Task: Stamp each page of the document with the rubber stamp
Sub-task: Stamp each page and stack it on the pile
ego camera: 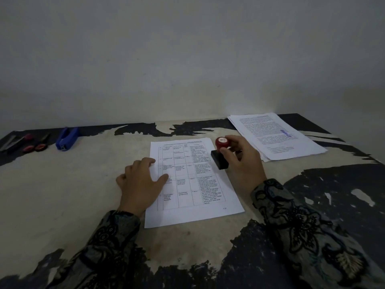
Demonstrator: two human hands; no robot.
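Worn black coating, peeled back to pale bare patches over most of its middle, covers the table (pixel 62 195), which stands against a plain light wall (pixel 187 49). Toward the far right corner lies a stack of printed pages (pixel 277 138), fanned slightly; its top sheet bears a blue stamp mark (pixel 285 133). Near the middle of the table, closer to the near edge, lies a single page (pixel 193 184) printed with a ruled grid of text, turned a little askew.

The left hand (pixel 141 184) lies flat on the table at this page's left edge, fingers relaxed and somewhat spread, thumb and fingertips resting on the paper. The right hand (pixel 241 161) grips the rubber stamp (pixel 220 155): fingers and thumb are curled round its red knob, and the black rectangular base sits at the page's right edge, in its upper half. Whether the base is pressed onto the paper or just above it cannot be told. Both forearms wear dark patterned sleeves (pixel 302 226).

Along the far left edge lie a blue stapler (pixel 66 139), then a pair of scissors with red handles (pixel 36 144), then, nearest the corner, a dim metallic item with a pink end (pixel 17 140), too dark to identify.
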